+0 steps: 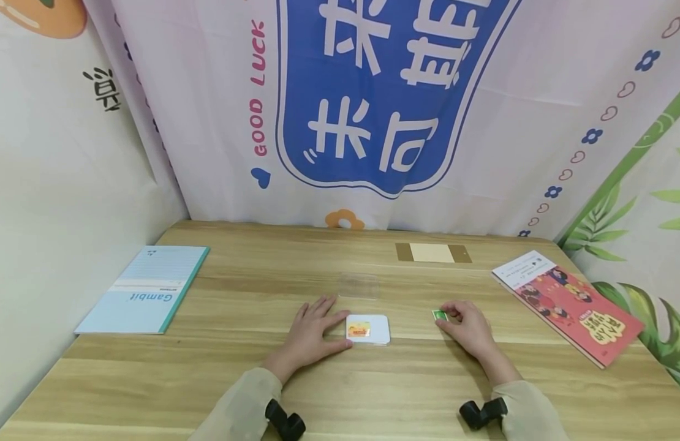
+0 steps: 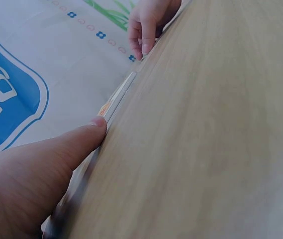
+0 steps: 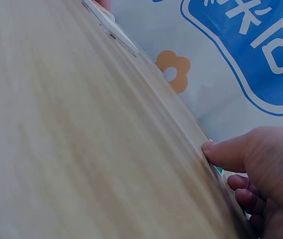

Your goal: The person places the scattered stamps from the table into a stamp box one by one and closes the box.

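Observation:
A low white rectangular case (image 1: 379, 329) lies on the table, with a small yellow-orange picture piece (image 1: 359, 329) on its left half. My left hand (image 1: 311, 337) holds the case's left end between thumb and index finger, the other fingers spread on the table. In the left wrist view, the left thumb (image 2: 89, 137) touches the case's near side. To the right, my right hand (image 1: 468, 326) pinches a small green card with a pale border (image 1: 440, 315) at table level. Fingers cover part of this card, and in the right wrist view only a green sliver (image 3: 219, 170) shows.
A clear plastic cover (image 1: 359, 286) lies behind the case. Further back is a brown and cream strip (image 1: 432, 252). A light blue notebook (image 1: 143, 289) lies at the left, a red book (image 1: 571, 309) at the right. A printed curtain (image 1: 219, 122) hangs behind the table.

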Tool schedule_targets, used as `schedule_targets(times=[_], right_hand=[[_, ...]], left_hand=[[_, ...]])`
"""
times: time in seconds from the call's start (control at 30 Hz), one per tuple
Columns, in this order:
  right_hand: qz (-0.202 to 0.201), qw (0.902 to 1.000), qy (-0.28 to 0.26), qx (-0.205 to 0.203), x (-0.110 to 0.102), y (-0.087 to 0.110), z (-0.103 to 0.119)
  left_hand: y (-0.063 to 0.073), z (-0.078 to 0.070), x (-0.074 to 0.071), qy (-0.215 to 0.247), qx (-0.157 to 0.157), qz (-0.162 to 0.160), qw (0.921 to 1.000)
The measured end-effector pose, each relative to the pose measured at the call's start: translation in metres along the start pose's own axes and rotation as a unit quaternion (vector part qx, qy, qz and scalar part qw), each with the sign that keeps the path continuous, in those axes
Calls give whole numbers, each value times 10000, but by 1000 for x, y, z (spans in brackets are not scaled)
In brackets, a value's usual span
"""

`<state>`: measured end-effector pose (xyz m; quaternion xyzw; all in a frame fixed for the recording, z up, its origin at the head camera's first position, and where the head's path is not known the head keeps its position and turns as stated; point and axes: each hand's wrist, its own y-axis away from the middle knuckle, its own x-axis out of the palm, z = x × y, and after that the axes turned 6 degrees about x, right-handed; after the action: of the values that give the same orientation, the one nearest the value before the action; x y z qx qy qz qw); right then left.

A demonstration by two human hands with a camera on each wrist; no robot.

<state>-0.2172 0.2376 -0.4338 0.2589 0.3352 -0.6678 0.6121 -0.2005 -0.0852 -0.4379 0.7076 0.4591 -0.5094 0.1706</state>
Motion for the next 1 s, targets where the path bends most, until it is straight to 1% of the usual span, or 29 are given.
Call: schedule_targets(times=[0.23, 0.4, 0.5, 0.63, 0.87, 1.0], right_hand=[[10, 9999, 98, 65, -2, 0, 2], [-56, 10000, 76, 12, -2, 0, 2], [-64, 10000, -31, 14, -1, 0, 1], [0, 9997, -198, 113, 1, 0, 1], [52, 9990, -367, 245, 2, 1, 2], [33, 9989, -427, 212, 2, 1, 1]], left_hand=[[0, 0, -1, 14, -12, 1, 10000], [-1, 0, -1, 42, -9, -23, 10000], [-1, 0, -1, 35, 0, -19, 10000], [-1, 0, -1, 28, 20, -32, 10000], [0, 0, 1, 42, 127, -170, 9998], [0, 0, 0, 53, 93, -115, 9999]])
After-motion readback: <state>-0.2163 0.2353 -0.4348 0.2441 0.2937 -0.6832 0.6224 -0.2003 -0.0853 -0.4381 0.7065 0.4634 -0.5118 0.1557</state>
